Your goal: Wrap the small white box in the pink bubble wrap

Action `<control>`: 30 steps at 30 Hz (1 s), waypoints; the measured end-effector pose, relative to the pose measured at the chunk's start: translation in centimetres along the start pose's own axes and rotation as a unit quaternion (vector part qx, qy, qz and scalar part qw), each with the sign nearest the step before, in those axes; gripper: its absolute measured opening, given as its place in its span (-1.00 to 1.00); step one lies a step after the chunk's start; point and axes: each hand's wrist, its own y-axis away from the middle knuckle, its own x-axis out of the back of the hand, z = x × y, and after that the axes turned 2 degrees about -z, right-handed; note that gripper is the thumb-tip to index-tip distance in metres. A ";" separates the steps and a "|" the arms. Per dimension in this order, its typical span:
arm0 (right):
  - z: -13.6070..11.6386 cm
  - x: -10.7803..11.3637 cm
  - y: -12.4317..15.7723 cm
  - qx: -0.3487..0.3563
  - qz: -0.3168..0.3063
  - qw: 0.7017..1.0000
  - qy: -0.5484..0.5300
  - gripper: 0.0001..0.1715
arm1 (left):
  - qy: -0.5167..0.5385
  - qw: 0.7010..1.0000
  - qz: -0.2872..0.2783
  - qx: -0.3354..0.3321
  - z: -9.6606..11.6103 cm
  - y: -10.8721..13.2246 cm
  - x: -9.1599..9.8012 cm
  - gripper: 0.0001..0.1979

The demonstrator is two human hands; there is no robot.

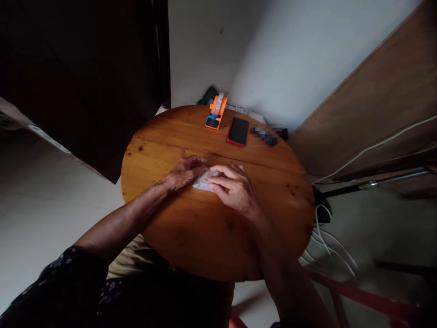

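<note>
A small whitish, translucent packet (204, 183), perhaps plastic wrap, lies on the round wooden table (205, 228) between my hands. My left hand (184, 173) grips its left end, fingers curled and thumb along the top. From the other side, my right hand (235, 187) pinches its right part between thumb and fingers. Parts of the packet are hidden under the fingers, and its contents cannot be made out.
Toward the back of the table stand an orange tape dispenser (216, 111) with a blue part and a red-edged phone (238, 131). A blurred dark object (266, 135) lies right of them. White cables (321, 237) hang at the right; a dark panel (85, 68) rises at left.
</note>
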 end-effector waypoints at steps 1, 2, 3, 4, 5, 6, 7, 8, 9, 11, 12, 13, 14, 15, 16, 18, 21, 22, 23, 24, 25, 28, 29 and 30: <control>-0.1 0.1 0.0 -0.001 0.012 1.000 -0.018 -0.79 | -0.001 1.000 0.000 0.000 0.0 0.0 0.0 -0.60; -0.1 0.3 0.0 -0.009 0.026 0.999 -0.039 -0.79 | 0.001 1.000 -0.001 -0.002 0.0 0.0 0.0 -0.60; -0.1 0.4 -0.1 -0.024 0.040 0.997 -0.062 -0.79 | 0.007 1.000 -0.003 -0.005 -0.1 0.0 0.0 -0.61; 0.0 0.6 -0.1 -0.041 0.052 0.994 -0.084 -0.80 | 0.016 1.000 -0.005 -0.007 -0.1 0.0 0.0 -0.61; 0.1 0.8 -0.1 -0.059 0.061 0.991 -0.103 -0.81 | 0.026 1.000 -0.007 -0.009 -0.1 0.0 0.0 -0.61; 0.3 1.0 -0.1 -0.076 0.066 0.988 -0.119 -0.83 | 0.035 0.999 -0.009 -0.009 -0.2 -0.1 0.0 -0.61; 0.6 1.1 0.0 -0.089 0.063 0.985 -0.133 -0.85 | 0.041 0.999 -0.010 -0.007 -0.2 -0.1 -0.1 -0.61; 0.8 1.2 0.0 -0.097 0.052 0.983 -0.144 -0.84 | 0.044 0.999 -0.009 -0.005 -0.2 -0.1 -0.1 -0.62; 1.0 1.2 0.1 -0.103 0.034 0.982 -0.152 -0.77 | 0.047 0.999 -0.008 -0.003 -0.2 -0.1 -0.1 -0.62; 1.4 1.1 0.3 -0.120 -0.013 0.980 -0.159 -0.48 | 0.051 0.999 -0.006 0.001 -0.2 -0.1 -0.1 -0.62; 1.4 0.9 0.4 -0.130 -0.037 0.978 -0.159 -0.34 | 0.054 0.998 -0.006 0.000 -0.2 -0.1 -0.1 -0.62; 1.4 0.7 0.5 -0.140 -0.056 0.976 -0.157 -0.22 | 0.059 0.998 -0.007 -0.004 -0.2 0.0 -0.1 -0.62; 1.4 0.4 0.5 -0.148 -0.069 0.975 -0.153 -0.15 | 0.064 0.998 -0.009 -0.010 -0.2 0.0 -0.2 -0.62; 1.3 0.1 0.5 -0.153 -0.077 0.974 -0.149 -0.12 | 0.069 0.997 -0.012 -0.018 -0.3 0.0 -0.2 -0.62; 1.3 -0.1 0.5 -0.154 -0.080 0.974 -0.144 -0.13 | 0.077 0.997 -0.016 -0.026 -0.3 0.0 -0.1 -0.61; 1.2 -0.6 0.4 -0.150 -0.072 0.977 -0.133 -0.19 | 0.096 0.995 -0.016 -0.037 -0.3 -0.1 -0.1 -0.60; 1.5 -1.0 0.4 -0.142 -0.036 0.982 -0.119 -0.27 | 0.117 0.992 0.003 -0.039 -0.4 -0.3 0.1 -0.59; 1.6 -1.2 0.4 -0.142 -0.019 0.983 -0.116 -0.27 | 0.119 0.992 0.014 -0.041 -0.4 -0.4 0.1 -0.59; 1.8 -1.2 0.4 -0.145 -0.006 0.983 -0.114 -0.27 | 0.118 0.992 0.025 -0.044 -0.4 -0.4 0.2 -0.60; 2.0 -1.3 0.5 -0.148 0.000 0.982 -0.113 -0.26 | 0.116 0.991 0.038 -0.049 -0.4 -0.5 0.2 -0.60; 2.2 -1.3 0.5 -0.154 -0.002 0.982 -0.112 -0.25 | 0.113 0.991 0.050 -0.055 -0.4 -0.6 0.2 -0.61; 2.3 -1.1 0.6 -0.169 -0.033 0.979 -0.109 -0.23 | 0.102 0.990 0.069 -0.065 -0.6 -0.7 0.3 -0.62; 2.3 -0.9 0.6 -0.171 -0.041 0.978 -0.109 -0.22 | 0.099 0.990 0.071 -0.067 -0.6 -0.8 0.3 -0.62; 2.2 -0.7 0.5 -0.171 -0.045 0.978 -0.111 -0.20 | 0.096 0.990 0.074 -0.068 -0.7 -0.8 0.3 -0.62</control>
